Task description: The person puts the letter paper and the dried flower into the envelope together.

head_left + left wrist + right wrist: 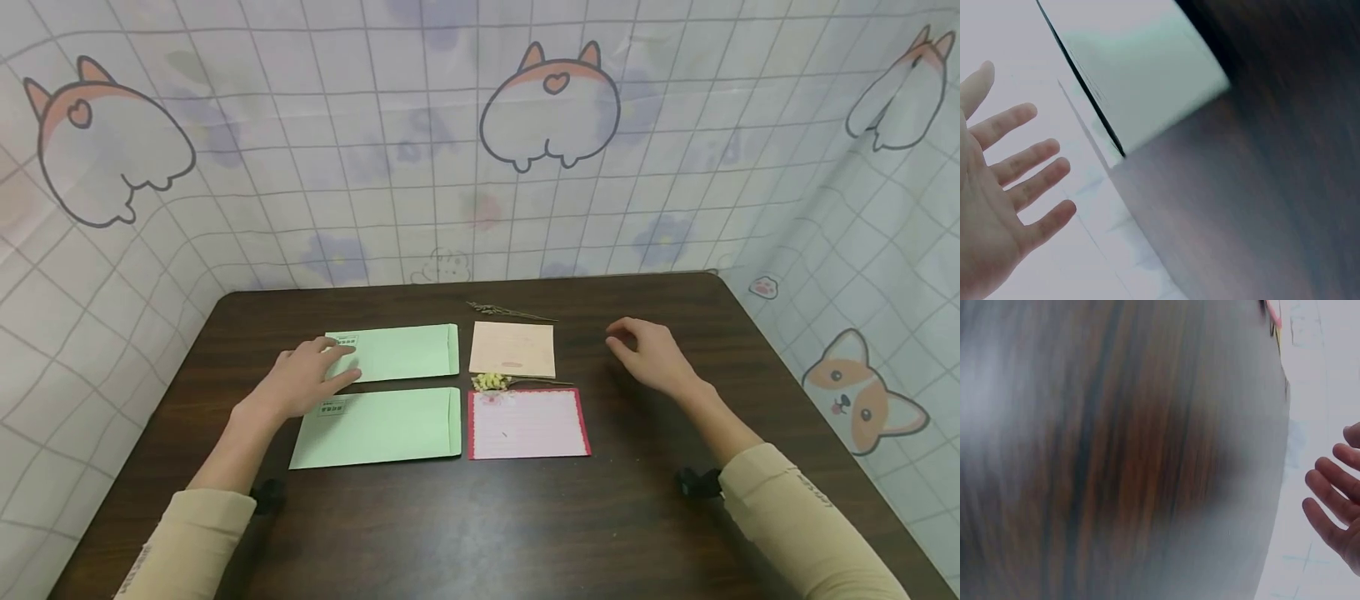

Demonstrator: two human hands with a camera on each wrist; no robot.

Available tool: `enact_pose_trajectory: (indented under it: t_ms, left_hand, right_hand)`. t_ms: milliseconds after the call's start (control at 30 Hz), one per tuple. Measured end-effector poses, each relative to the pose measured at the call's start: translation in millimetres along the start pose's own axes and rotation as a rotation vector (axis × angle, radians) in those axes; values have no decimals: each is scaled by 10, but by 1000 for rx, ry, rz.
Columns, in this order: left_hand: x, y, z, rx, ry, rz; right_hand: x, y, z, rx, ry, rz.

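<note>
A dark table [450, 517] stands before a corgi-print curtain [300, 167]. The left hand [303, 382] rests flat, fingers relaxed, on the far envelope [405, 352]. A cream card [513, 348] lies beside it. The right hand [651, 354] hovers loosely curled, holding nothing.

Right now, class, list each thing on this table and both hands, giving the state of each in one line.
Far green envelope: flat, flap shut, left hand on its corner.
Near green envelope: flat, untouched.
Beige card: flat, untouched.
Pink card: flat, face up.
Yellow flower sprig: lying between the cards.
Dried sprig: lying beyond the beige card.
Left hand: fingers straight, resting.
Right hand: fingers loosely curled, holding nothing.
</note>
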State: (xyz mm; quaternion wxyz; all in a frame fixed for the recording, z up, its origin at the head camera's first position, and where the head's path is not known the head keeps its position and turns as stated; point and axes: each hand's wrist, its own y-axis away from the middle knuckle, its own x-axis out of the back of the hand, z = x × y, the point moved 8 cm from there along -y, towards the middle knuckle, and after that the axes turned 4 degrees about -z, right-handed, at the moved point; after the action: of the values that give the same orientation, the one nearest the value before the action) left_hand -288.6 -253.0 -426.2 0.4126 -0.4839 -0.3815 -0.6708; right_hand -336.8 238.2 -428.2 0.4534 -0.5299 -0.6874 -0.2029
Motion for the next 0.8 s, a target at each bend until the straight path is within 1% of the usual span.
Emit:
enact_pose_trajectory:
  t_ms: [167,367,500,633,800]
  left_hand:
    - [-21,-35,166,-31,15,17]
    - [-46,-72,341,-67,18,30]
    - [-68,-77,448,-88,20,23]
    - [-102,-88,551,-106,7,12]
    - [-193,-93,694,-137,-27,-24]
  right_hand:
    - [-97,0,-138,7,-57,-17]
    - [-161,10,-325,28,-131,-38]
    - [-225,2,-394,14,-185,-52]
    - [-307,-9,-484,-4,-266,-75]
    - [-456,-32,-638,-18,-350,-122]
